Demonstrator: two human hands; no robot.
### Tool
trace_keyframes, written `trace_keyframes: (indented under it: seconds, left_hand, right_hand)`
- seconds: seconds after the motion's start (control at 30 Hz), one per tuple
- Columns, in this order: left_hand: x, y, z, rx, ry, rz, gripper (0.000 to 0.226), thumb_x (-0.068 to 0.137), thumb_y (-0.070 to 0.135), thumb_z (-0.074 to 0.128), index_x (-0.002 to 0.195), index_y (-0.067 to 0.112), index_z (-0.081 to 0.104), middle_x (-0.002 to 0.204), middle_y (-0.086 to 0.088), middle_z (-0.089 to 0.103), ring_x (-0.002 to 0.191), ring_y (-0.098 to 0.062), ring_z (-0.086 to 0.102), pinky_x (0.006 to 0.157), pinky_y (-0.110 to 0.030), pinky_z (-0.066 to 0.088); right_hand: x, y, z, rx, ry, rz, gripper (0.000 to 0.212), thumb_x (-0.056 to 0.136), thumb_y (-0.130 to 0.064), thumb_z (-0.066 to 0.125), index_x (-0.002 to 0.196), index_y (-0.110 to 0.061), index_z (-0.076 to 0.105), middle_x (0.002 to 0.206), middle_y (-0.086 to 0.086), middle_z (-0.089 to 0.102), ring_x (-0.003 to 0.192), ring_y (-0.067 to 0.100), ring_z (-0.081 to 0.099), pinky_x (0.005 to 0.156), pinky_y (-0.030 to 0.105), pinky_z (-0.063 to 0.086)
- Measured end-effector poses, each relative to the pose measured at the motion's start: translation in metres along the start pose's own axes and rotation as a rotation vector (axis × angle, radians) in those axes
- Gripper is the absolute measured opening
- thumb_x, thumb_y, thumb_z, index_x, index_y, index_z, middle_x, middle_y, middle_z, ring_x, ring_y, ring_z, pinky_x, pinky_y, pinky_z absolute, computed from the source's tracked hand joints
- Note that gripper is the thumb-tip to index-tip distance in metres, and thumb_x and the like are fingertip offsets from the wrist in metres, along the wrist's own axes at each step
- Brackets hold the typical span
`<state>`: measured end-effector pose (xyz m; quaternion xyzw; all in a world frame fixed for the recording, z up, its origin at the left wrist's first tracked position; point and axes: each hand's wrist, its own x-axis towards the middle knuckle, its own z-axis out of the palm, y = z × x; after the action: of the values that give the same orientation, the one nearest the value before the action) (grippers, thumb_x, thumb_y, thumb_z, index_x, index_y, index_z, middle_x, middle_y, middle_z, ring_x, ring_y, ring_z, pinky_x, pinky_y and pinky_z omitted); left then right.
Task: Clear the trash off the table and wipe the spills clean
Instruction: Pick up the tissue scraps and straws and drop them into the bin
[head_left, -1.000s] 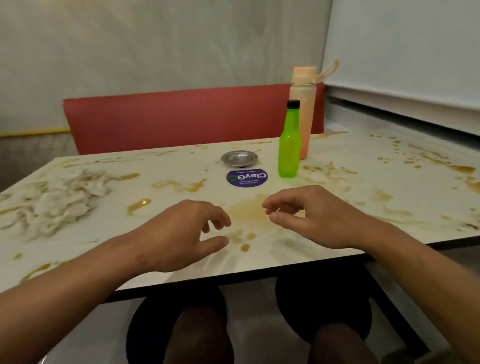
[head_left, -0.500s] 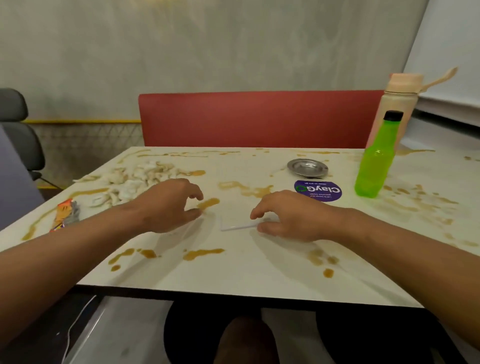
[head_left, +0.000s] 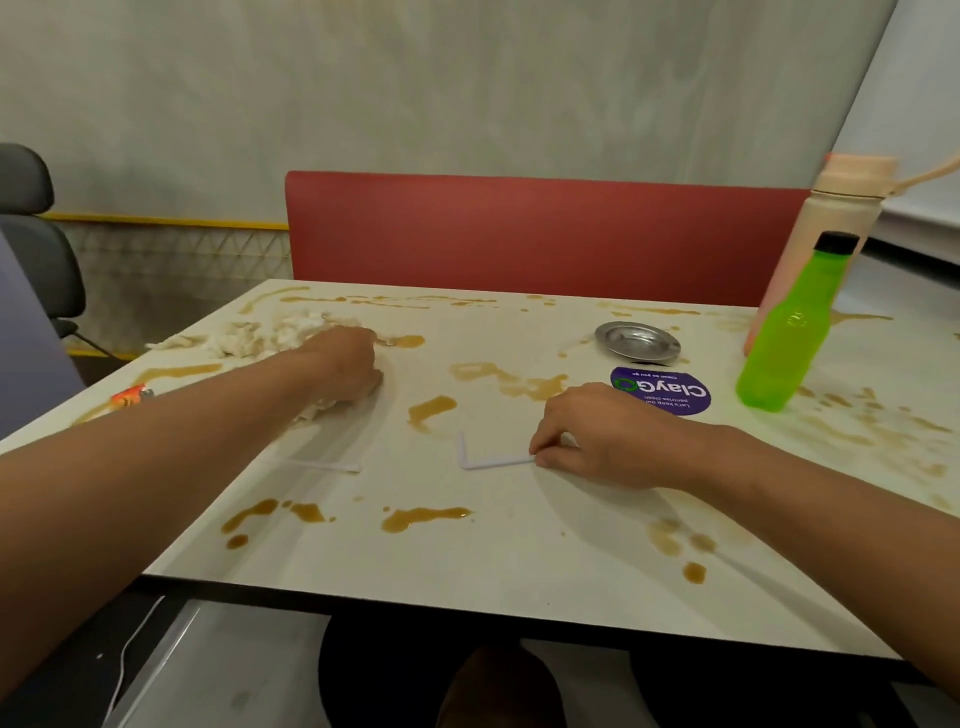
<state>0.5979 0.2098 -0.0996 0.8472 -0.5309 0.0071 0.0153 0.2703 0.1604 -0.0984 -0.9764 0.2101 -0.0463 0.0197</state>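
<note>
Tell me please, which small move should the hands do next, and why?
Probably lift the bent white straw: the right hand already pinches its end, and the left hand reaches the crumpled tissues, so trash seems first, brown spills later.

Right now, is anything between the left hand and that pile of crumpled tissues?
Nothing visible: the left hand already rests at the near edge of the tissue pile, touching it.

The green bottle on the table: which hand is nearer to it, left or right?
Right. The right hand rests near the table's middle, pinching a bent white straw, short of the green bottle. The left hand is far across, at the crumpled tissues.
</note>
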Motion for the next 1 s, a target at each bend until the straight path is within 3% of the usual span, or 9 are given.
trace_keyframes:
  seconds: [0.13, 0.37, 0.67, 0.8, 0.9, 1.0]
  left_hand:
    - [0.003, 0.0, 0.005, -0.059, 0.08, 0.033, 0.031, 0.098, 0.023, 0.058, 0.127, 0.014, 0.065, 0.127, -0.008, 0.066, 0.113, -0.029, 0.062, 0.093, -0.037, 0.053]
    - [-0.006, 0.003, 0.003, -0.161, 0.129, 0.184, 0.019, 0.095, 0.029, 0.069, 0.112, 0.02, 0.071, 0.117, 0.0, 0.066, 0.1, -0.018, 0.056, 0.089, -0.032, 0.049]
    - [-0.028, 0.046, -0.016, -0.37, 0.186, 0.362, 0.016, 0.089, 0.033, 0.076, 0.101, 0.023, 0.072, 0.1, 0.011, 0.066, 0.092, -0.01, 0.058, 0.072, -0.024, 0.042]
    - [-0.044, 0.079, -0.028, -0.576, 0.164, 0.376, 0.012, 0.087, 0.03, 0.079, 0.092, 0.021, 0.073, 0.092, 0.01, 0.067, 0.074, -0.002, 0.059, 0.064, -0.02, 0.041]
    - [-0.061, 0.11, -0.037, -0.733, 0.111, 0.394, 0.011, 0.085, 0.03, 0.082, 0.089, 0.022, 0.074, 0.09, 0.006, 0.069, 0.067, -0.008, 0.06, 0.057, -0.023, 0.044]
    - [-0.08, 0.15, -0.044, -0.776, 0.057, 0.443, 0.011, 0.084, 0.031, 0.082, 0.09, 0.024, 0.075, 0.092, 0.004, 0.07, 0.069, -0.014, 0.062, 0.047, -0.016, 0.04]
  right_hand:
    - [-0.003, 0.003, 0.002, 0.022, 0.008, 0.032, 0.018, 0.098, -0.036, 0.06, 0.103, -0.03, 0.077, 0.097, -0.014, 0.069, 0.09, 0.008, 0.06, 0.081, 0.025, 0.042]
    - [-0.013, 0.006, -0.005, 0.076, 0.033, 0.091, 0.015, 0.098, -0.037, 0.06, 0.099, -0.029, 0.073, 0.096, -0.016, 0.07, 0.089, 0.005, 0.061, 0.082, 0.027, 0.05]
    - [-0.041, 0.013, -0.034, 0.305, 0.221, 0.209, 0.005, 0.095, -0.029, 0.069, 0.098, -0.029, 0.073, 0.088, -0.019, 0.07, 0.088, -0.008, 0.062, 0.071, 0.008, 0.043]
    - [-0.068, 0.023, -0.046, 0.386, 0.29, 0.304, 0.01, 0.094, -0.026, 0.071, 0.102, -0.029, 0.075, 0.087, -0.013, 0.073, 0.083, -0.001, 0.064, 0.071, 0.011, 0.046]
    - [-0.099, 0.031, -0.051, 0.41, 0.321, 0.366, 0.011, 0.096, -0.024, 0.068, 0.1, -0.023, 0.078, 0.077, -0.004, 0.073, 0.068, 0.012, 0.061, 0.061, 0.021, 0.042]
    - [-0.138, 0.037, -0.057, 0.456, 0.365, 0.436, 0.016, 0.098, -0.023, 0.065, 0.105, -0.02, 0.079, 0.08, 0.004, 0.074, 0.061, 0.01, 0.054, 0.056, 0.02, 0.038]
